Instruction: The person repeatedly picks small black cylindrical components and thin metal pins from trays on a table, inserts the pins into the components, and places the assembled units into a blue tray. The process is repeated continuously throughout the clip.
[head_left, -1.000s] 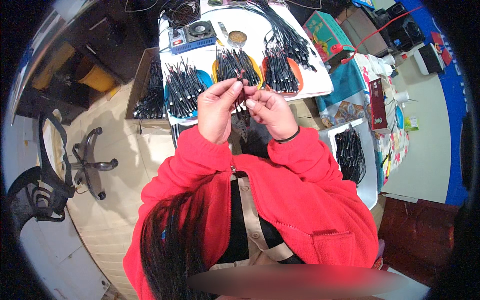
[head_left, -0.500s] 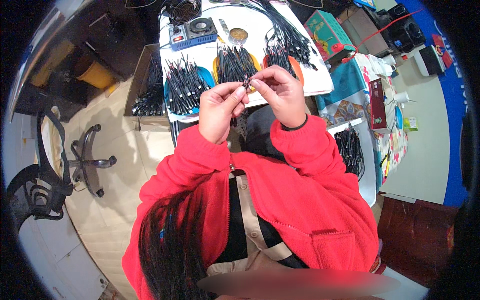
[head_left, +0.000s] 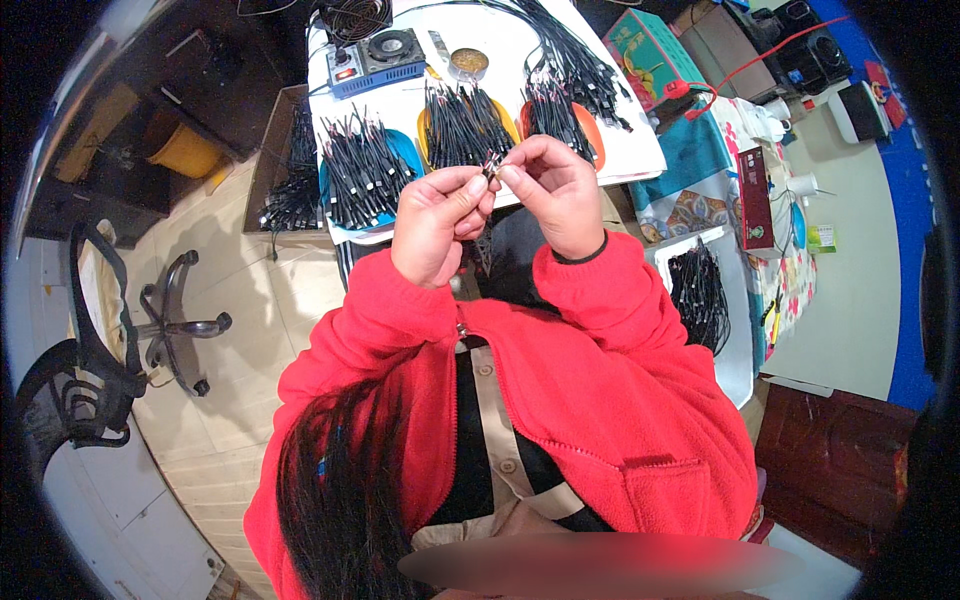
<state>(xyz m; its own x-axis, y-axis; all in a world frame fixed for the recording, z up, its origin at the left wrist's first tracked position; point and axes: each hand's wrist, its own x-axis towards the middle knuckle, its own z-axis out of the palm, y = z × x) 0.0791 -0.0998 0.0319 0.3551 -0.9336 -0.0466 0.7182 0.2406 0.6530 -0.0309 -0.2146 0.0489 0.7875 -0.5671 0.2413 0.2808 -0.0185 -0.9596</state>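
Observation:
Between my fingertips, just in front of the table's near edge, is the end of a thin black cable (head_left: 489, 171) with small reddish wires fanning out. My left hand (head_left: 437, 222) pinches this cable between thumb and forefinger, its other fingers curled. From the other side my right hand (head_left: 563, 203) closes thumb and forefinger on the fine wire ends. Bundles of similar cables lie beyond the hands: one on a blue tray (head_left: 404, 152), one on a yellow tray (head_left: 423, 143) and one on an orange tray (head_left: 592, 135). The rest of the held cable is mostly hidden.
On the white table (head_left: 640, 155) stand a blue soldering pot (head_left: 378, 66) and a round tin (head_left: 468, 64). More cables (head_left: 585, 60) lie at the back right. A green box (head_left: 655, 60) stands beyond. Right of me, a white bin (head_left: 738, 340) holds black cables; an office chair (head_left: 100, 330) is left.
My hands keep their grip on the cable, with the fingertips shifting slightly and the wire ends showing more. The table and its things sit a little further left in view.

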